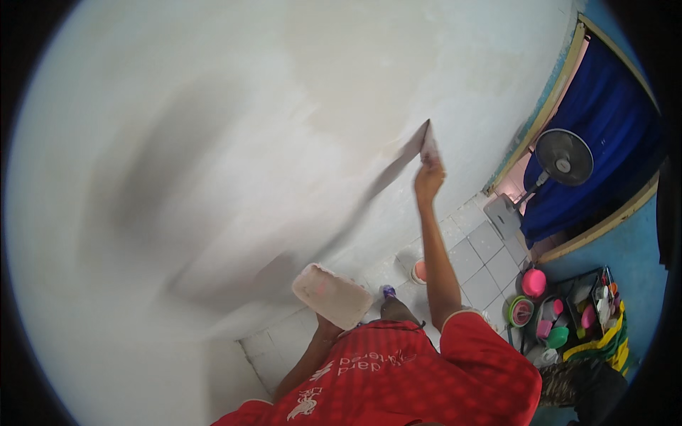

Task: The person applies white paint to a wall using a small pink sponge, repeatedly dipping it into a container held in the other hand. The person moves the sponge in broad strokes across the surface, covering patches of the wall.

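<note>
My right hand [429,180] grips a putty knife [429,145] with a broad blade, its edge at the white plastered wall [240,133]. A damp-looking beige patch [357,80] spreads over the wall above and left of the blade. Held low in front of my body is a shallow rectangular tray [333,295], smeared with pale filler. My left hand [329,326] supports it from beneath, mostly hidden by the tray. Dark shadows of the arm and tray fall across the wall.
A small tub with orange-pink inside [420,271] stands on the tiled floor [482,255] below my right arm. To the right, a pedestal fan [563,157] stands before a blue curtain [602,117] in a doorway. Plastic kitchenware [554,325] is heaped by the blue wall [634,250].
</note>
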Available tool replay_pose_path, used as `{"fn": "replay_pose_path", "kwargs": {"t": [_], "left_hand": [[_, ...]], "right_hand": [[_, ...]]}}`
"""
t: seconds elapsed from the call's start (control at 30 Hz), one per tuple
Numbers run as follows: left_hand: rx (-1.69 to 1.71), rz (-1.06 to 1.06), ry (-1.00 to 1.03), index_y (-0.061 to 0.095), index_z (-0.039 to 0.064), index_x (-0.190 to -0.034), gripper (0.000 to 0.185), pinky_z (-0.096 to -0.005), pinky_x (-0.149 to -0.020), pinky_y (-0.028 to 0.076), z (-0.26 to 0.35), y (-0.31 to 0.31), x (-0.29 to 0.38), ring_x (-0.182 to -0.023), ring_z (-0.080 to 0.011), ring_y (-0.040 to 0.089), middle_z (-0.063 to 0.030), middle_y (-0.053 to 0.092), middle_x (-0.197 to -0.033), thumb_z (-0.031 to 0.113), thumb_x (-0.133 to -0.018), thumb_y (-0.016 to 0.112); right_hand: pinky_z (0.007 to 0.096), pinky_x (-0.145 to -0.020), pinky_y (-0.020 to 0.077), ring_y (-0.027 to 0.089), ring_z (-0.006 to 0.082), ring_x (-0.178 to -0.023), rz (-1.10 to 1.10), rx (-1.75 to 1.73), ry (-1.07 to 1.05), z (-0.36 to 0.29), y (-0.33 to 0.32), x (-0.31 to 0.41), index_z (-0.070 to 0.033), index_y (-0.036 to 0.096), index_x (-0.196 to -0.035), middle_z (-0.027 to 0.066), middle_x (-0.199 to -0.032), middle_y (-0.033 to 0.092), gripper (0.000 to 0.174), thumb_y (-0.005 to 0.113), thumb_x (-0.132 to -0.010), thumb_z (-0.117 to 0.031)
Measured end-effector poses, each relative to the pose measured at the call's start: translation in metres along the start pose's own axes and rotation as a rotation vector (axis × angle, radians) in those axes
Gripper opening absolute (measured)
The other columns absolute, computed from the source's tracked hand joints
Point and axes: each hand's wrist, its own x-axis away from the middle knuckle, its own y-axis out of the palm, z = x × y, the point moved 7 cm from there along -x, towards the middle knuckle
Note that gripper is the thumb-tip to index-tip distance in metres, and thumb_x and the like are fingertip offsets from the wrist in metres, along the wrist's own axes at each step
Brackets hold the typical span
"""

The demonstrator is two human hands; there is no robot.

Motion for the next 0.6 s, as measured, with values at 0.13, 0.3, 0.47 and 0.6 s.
{"fn": "replay_pose_path", "kwargs": {"t": [0.13,0.3,0.47,0.6], "left_hand": [[0.162,0.017,-0.017,0.041,0.013,-0.153,0.074,-0.0642,-0.108,0.045,-0.012,-0.021,0.008,-0.138,-0.0388,0.05,-0.0139,0.052,-0.147,0.066,-0.101,0.042],[0.214,-0.006,-0.124,0.045,0.013,-0.151,0.071,-0.0626,-0.109,0.045,-0.005,0.028,0.013,-0.137,-0.0384,0.05,-0.0135,0.053,-0.147,0.065,-0.101,0.044],[0.225,0.049,-0.027,0.045,0.014,-0.151,0.07,-0.0608,-0.11,0.046,0.0,0.017,0.018,-0.135,-0.037,0.053,-0.013,0.053,-0.148,0.065,-0.102,0.044],[0.007,-0.118,0.065,0.047,0.014,-0.149,0.069,-0.0606,-0.109,0.047,0.004,0.047,0.016,-0.131,-0.0373,0.057,-0.0123,0.056,-0.145,0.065,-0.102,0.043]], "right_hand": [[0.0433,-0.092,0.0537,0.068,0.0457,-0.106,-0.166,-0.155,-0.105,-0.133,0.013,0.106,0.0,0.062,-0.137,0.0252,-0.124,0.07,0.041,0.056,-0.097,-0.001],[0.0346,-0.093,0.0524,0.071,0.03,-0.102,-0.633,-0.426,0.123,-0.134,0.013,0.176,0.0,0.066,-0.131,0.0187,-0.116,0.074,0.032,0.062,-0.1,-0.007],[0.0264,-0.083,0.0514,0.062,0.0103,-0.092,-0.534,-0.649,0.588,-0.07,-0.019,0.129,0.006,0.069,-0.118,0.0045,-0.103,0.07,0.041,0.068,-0.103,-0.033],[0.0265,-0.077,0.0496,0.059,0.008,-0.085,-0.264,-0.544,0.543,0.0,-0.024,0.044,0.003,0.069,-0.115,0.0012,-0.099,0.069,0.033,0.064,-0.105,-0.028]]}}
